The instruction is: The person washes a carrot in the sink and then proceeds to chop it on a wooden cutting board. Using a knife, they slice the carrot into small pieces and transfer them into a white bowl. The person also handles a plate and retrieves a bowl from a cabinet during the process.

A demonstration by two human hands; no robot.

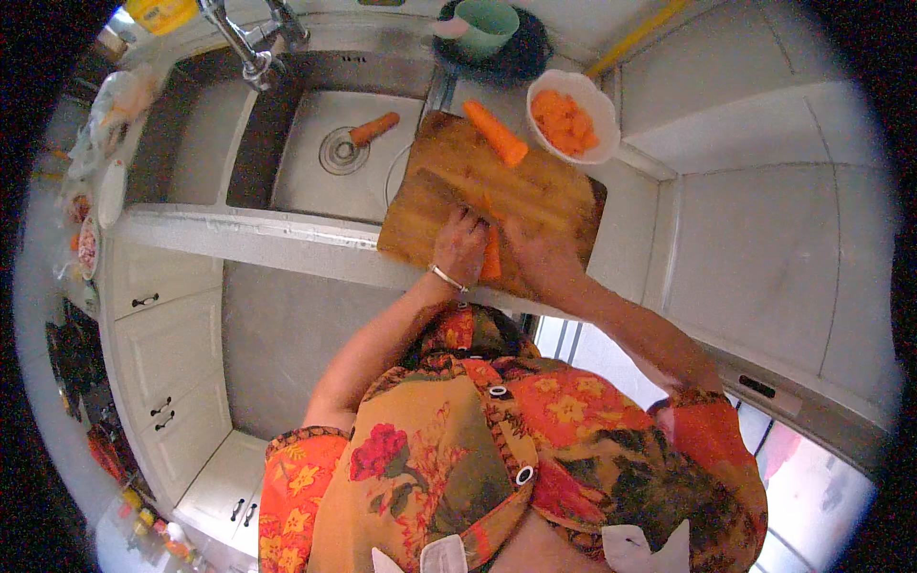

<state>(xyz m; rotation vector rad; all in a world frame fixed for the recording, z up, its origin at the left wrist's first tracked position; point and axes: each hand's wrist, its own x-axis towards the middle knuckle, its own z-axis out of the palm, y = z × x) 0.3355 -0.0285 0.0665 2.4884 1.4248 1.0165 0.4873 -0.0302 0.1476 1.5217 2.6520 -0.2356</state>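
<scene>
On the wooden cutting board my left hand holds down a peeled carrot piece, fingers curled over its far part. My right hand is blurred and closed at the right of that carrot. A dark knife blade runs from it toward the board's upper left, passing just beyond my left fingertips; the handle is hidden in my right hand. Another peeled carrot lies across the board's far edge. Beyond the right corner stands a white scalloped bowl with cut carrot pieces in it.
Left of the board is a steel double sink with a faucet. An unpeeled carrot rests by its drain. A green cup stands on a dark round object behind the board. The tiled wall bounds the right side.
</scene>
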